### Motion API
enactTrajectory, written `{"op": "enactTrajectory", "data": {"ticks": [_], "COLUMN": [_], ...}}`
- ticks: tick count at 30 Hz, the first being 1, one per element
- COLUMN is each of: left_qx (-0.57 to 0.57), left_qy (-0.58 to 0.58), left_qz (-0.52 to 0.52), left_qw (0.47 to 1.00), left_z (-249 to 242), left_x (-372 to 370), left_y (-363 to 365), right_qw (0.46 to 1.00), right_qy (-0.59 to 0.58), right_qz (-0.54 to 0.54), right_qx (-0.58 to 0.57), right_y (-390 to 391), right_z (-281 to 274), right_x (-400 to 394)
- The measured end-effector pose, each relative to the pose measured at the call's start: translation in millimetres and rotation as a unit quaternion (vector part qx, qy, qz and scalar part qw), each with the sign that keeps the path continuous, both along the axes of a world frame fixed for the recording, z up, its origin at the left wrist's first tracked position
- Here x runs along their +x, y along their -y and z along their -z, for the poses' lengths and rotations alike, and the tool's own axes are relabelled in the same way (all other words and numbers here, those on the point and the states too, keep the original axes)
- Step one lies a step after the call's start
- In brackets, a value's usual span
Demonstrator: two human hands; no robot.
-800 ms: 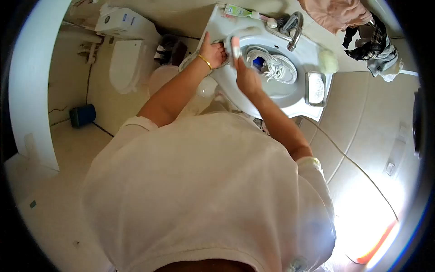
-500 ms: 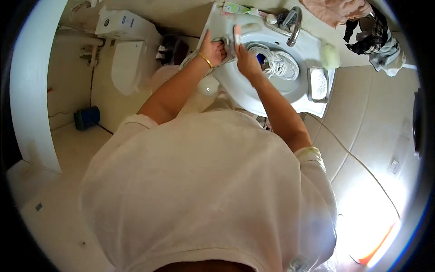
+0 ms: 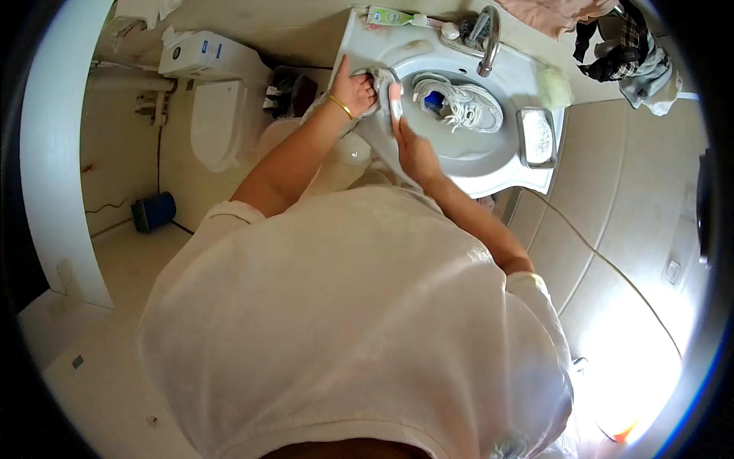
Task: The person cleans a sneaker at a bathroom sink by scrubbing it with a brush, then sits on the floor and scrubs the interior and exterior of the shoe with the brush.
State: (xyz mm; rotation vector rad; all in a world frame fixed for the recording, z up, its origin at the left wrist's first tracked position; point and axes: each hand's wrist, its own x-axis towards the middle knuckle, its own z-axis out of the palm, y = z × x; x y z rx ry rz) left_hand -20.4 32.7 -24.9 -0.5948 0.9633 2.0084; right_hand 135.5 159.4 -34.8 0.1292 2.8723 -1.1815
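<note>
At the left edge of the washbasin (image 3: 501, 176), the person's left grip (image 3: 352, 93) is curled around a pale shoe (image 3: 384, 84), much of it hidden by the hand. The right grip (image 3: 418, 157) is clenched on a slim pink-and-white tool (image 3: 395, 98), which lies against the shoe's side (its far face cannot be made out). A second, white laced shoe (image 3: 479, 109) sits within the basin, below the faucet (image 3: 489, 47). A rectangular dish (image 3: 537, 138) of something white rests on the right-hand rim.
</note>
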Motion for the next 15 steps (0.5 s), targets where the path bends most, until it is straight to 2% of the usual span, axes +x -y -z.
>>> {"op": "enactTrajectory", "data": {"ticks": [1, 3, 4, 7, 8, 11, 15], "left_qx": [-0.007, -0.019, -0.022, -0.021, -0.017, -0.008, -0.029], "left_qy": [-0.01, -0.021, -0.027, -0.023, -0.018, -0.02, -0.068], "left_qz": [0.0, 0.003, 0.006, 0.003, 0.003, -0.011, -0.021], "left_qw": [1.0, 1.0, 0.999, 1.0, 1.0, 1.0, 0.997], "left_z": [1, 5, 8, -9, -7, -6, -6], "left_x": [2, 8, 3, 6, 3, 2, 5], "left_y": [-2, 0, 0, -3, -2, -8, -8], "right_qw": [0.999, 0.992, 0.997, 0.995, 0.995, 1.0, 0.997], "right_qy": [-0.035, 0.127, 0.031, 0.071, 0.082, -0.001, 0.078], "right_qz": [-0.019, 0.005, 0.062, 0.061, 0.049, -0.011, -0.024], "right_qx": [0.02, -0.013, -0.034, -0.017, -0.014, 0.0, -0.014], "right_y": [2, 5, 7, -8, -11, 3, 10], "right_z": [-10, -23, 8, 5, 0, 27, -5], "right_x": [9, -2, -17, -58, -53, 3, 3]}}
